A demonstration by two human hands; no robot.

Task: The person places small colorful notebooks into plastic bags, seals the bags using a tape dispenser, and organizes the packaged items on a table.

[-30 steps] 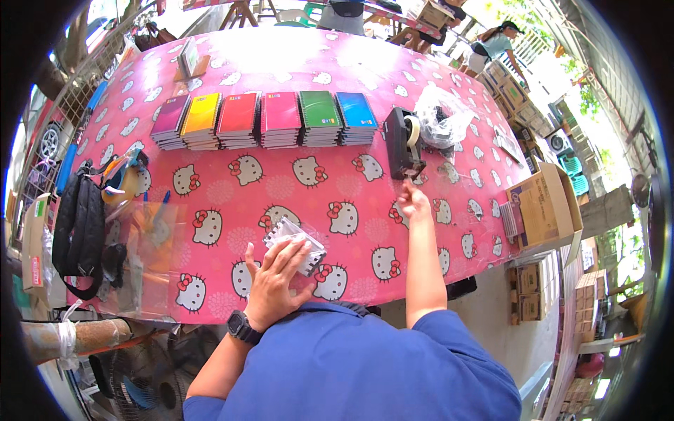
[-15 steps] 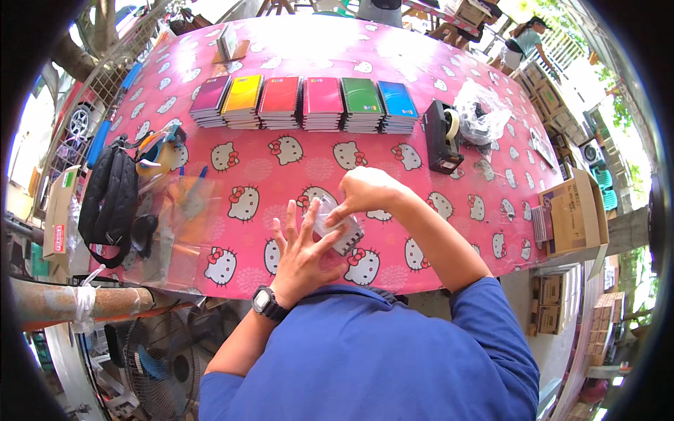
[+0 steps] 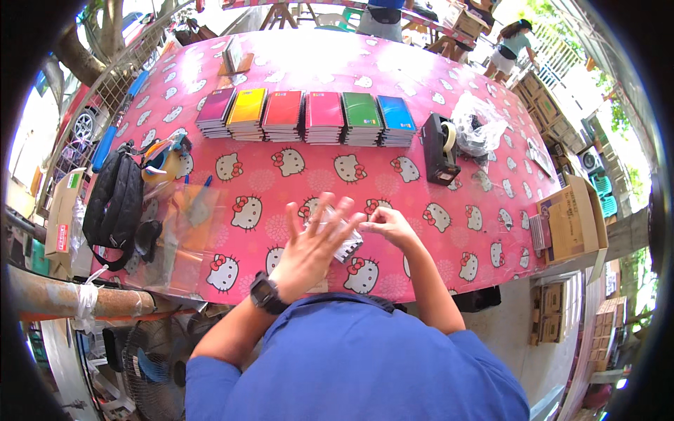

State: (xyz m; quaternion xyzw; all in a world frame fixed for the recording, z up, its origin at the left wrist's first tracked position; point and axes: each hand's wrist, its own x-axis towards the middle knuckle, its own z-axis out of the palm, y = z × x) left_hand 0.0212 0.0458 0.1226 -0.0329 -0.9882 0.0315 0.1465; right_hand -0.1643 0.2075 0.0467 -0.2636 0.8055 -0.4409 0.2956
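Observation:
A small spiral-bound notebook point(image 3: 348, 249) lies on the pink table near my body, mostly covered, its dark binding loops showing at the lower edge. My left hand point(image 3: 314, 244) is spread over it with the fingers stretched out. To the notebook's right, my right hand point(image 3: 390, 226) has thumb and forefinger pinched together by its edge. Whatever sits in that pinch is too small to make out. Farther off, a row of notebook stacks runs across the table, from purple point(image 3: 215, 105) and yellow point(image 3: 247, 105) to green point(image 3: 361, 110) and blue point(image 3: 397, 112).
A black tape dispenser point(image 3: 440, 158) and a crumpled clear plastic bag point(image 3: 481, 126) stand to the right. At the right edge is an open cardboard box point(image 3: 572, 221). A black bag point(image 3: 114, 203) and clear plastic sheets point(image 3: 193, 235) lie left. A fan point(image 3: 158, 368) stands below.
My right hand has pulled back rightward and down from over the notebook, still pinched. My left hand has moved across the notebook with its fingers spread. The view has tilted slightly.

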